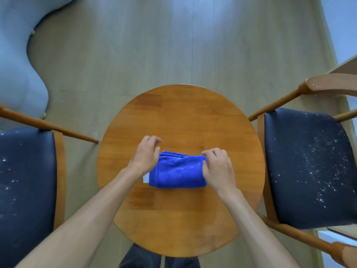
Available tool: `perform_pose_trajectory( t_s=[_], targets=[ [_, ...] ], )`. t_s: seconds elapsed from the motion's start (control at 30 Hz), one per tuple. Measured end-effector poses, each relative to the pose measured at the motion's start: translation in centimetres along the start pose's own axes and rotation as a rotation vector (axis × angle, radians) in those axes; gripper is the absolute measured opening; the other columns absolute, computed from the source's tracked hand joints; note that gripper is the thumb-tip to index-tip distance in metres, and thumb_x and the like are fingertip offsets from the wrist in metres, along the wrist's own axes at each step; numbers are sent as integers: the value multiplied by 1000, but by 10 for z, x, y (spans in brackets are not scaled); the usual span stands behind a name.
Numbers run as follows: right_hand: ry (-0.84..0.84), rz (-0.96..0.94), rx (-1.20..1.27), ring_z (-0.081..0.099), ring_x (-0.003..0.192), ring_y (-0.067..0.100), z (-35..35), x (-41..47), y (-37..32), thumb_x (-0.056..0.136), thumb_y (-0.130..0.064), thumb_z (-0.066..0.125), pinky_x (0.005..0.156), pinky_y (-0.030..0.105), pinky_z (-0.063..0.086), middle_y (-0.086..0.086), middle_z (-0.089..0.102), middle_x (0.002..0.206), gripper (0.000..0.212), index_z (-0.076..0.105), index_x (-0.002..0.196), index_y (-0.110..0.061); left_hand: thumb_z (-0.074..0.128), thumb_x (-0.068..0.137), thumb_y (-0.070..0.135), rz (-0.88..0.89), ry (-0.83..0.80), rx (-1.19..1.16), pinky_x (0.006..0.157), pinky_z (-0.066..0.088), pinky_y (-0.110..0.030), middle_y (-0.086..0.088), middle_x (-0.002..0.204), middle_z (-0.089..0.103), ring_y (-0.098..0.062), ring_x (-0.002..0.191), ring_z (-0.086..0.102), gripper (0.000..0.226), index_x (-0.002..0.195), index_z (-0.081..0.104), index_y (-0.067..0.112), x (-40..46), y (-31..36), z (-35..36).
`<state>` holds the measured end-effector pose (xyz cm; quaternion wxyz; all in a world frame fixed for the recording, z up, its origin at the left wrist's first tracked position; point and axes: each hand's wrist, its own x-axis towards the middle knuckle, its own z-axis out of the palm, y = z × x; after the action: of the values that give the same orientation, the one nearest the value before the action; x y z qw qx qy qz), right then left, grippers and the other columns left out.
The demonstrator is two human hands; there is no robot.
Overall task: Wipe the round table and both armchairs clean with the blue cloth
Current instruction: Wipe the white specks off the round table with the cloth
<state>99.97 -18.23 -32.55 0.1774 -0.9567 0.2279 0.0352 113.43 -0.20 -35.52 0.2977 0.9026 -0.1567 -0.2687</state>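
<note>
A folded blue cloth (178,170) with a white tag at its left end lies in the middle of the round wooden table (179,219). My left hand (145,154) hovers over the cloth's left end with fingers loosely curled, holding nothing. My right hand (217,167) pinches the cloth's right edge between thumb and fingers. The left armchair (25,182) and the right armchair (307,167) flank the table. Both have dark blue seats speckled with white crumbs.
A pale blue upholstered seat (17,55) stands on the wooden floor at the far left. A light wooden surface (345,67) shows at the right edge behind the right armchair. My dark trouser legs (141,258) are below the table's near rim.
</note>
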Motion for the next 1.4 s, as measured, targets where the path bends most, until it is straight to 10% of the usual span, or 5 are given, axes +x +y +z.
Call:
perform_pose_trajectory(
  t_s=[0.23, 0.5, 0.97, 1.23, 1.4],
  targets=[
    [-319, -733, -218, 46, 132, 30, 55, -14, -2, 73, -38, 74, 106, 46, 41, 4, 47, 146, 57, 61, 127, -28, 48, 94, 15, -112, 11, 86, 88, 46, -36, -3, 113, 53, -21, 103, 56, 23, 115, 57, 13, -10, -30, 2],
    [-41, 263, -271, 61, 97, 39, 61, -32, 32, 68, -46, 79, 72, 43, 50, 23, 58, 127, 62, 66, 108, -1, 51, 92, 13, -129, 84, 256, 99, 38, -40, -7, 125, 48, -25, 121, 40, 29, 120, 56, 10, -11, -48, -5],
    [-36, -339, 21, 19, 146, 32, 128, -143, -3, 85, -41, 59, 107, 59, 32, 8, 25, 158, 65, 41, 145, -25, 52, 90, 10, -110, 64, 410, 103, 32, -54, -6, 144, 39, -31, 133, 29, 38, 127, 56, 17, -10, -60, 0],
    [266, 699, 177, 20, 144, 36, 75, -132, 128, 93, -25, 59, 114, 47, 24, 15, 17, 159, 62, 33, 148, -16, 47, 92, 16, -104, 39, 409, 106, 29, -50, -4, 151, 30, -28, 138, 21, 43, 135, 48, 18, -15, -63, 4],
    [180, 413, 29, 28, 143, 35, 128, -158, -33, 85, -41, 54, 108, 53, 32, 12, 26, 157, 65, 40, 146, -24, 44, 95, 20, -86, -39, 393, 112, 23, -47, -2, 157, 20, -23, 143, 11, 47, 142, 40, 20, -18, -66, -1]
  ],
)
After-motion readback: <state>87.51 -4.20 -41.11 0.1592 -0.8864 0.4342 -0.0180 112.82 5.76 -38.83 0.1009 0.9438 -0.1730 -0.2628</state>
